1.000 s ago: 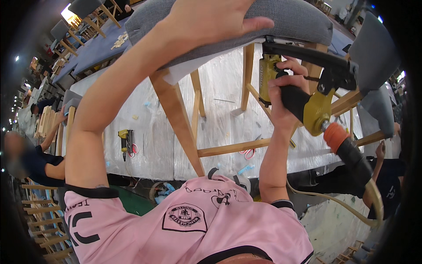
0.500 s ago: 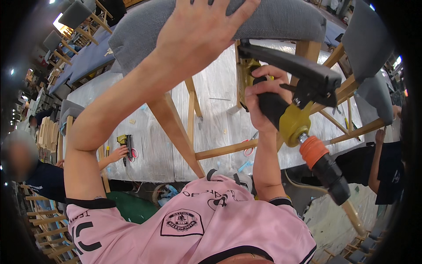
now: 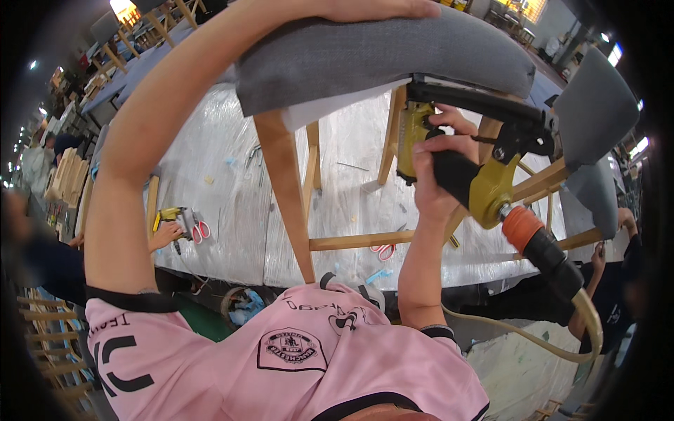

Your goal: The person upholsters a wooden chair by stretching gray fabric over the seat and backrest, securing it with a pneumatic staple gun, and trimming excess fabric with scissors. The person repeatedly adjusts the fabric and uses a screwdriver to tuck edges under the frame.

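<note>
A wooden-legged chair or stool with a grey upholstered seat stands tilted in front of me, its white underside cloth partly showing. My left hand lies flat on top of the seat with its fingers stretched out, cut off in part by the upper edge. In my right hand is a yellow and black pneumatic staple gun, gripped by its black handle. Its nose is up against the seat's lower edge. An orange coupling joins the gun to a beige air hose.
Plastic film covers the table. Red-handled scissors lie beyond the chair's crossbar. At left, a co-worker's hand is on another staple gun beside more scissors. Another grey chair stands at right, near another person's hands.
My left hand has slid up and farther over the seat. The chair has shifted and tilted, showing white cloth underneath. The staple gun has moved slightly right, still in my right hand.
</note>
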Demonstrator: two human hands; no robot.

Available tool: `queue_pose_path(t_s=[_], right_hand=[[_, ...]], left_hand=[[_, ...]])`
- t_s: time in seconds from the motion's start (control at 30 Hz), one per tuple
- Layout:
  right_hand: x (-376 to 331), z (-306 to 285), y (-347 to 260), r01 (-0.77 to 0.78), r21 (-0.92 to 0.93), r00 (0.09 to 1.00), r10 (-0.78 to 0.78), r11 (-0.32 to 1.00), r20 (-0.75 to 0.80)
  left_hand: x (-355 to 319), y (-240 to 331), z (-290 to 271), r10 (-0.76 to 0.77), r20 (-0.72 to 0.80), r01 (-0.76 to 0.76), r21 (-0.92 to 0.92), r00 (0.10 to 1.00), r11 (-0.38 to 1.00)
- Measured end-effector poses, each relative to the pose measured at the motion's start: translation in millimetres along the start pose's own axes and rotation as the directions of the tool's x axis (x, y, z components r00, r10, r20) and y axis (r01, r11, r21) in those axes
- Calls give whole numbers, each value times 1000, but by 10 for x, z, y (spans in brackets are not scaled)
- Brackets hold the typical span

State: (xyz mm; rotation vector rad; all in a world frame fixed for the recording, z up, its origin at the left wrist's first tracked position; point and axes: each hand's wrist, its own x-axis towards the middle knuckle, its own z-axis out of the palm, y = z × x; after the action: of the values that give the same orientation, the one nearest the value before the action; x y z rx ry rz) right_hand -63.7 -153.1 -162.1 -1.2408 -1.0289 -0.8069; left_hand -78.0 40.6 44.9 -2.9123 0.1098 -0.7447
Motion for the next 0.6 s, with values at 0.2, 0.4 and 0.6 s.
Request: queue_pose_path(t_s=[0.2,0.4,0.6], right_hand=[[61,59,23,-22,3,999,22,1000,29],[-133,-19,-25,-31,-87,999,35,996,37],[-115,53,-146,-85,-111,992,94,990,82]], left_hand=[[-301,22,146,218,-98,-218,10,971,976],[-468,129,335,287,-195,-238,238,938,942],[-538,176,328,326,-172,-268,291,930,918]])
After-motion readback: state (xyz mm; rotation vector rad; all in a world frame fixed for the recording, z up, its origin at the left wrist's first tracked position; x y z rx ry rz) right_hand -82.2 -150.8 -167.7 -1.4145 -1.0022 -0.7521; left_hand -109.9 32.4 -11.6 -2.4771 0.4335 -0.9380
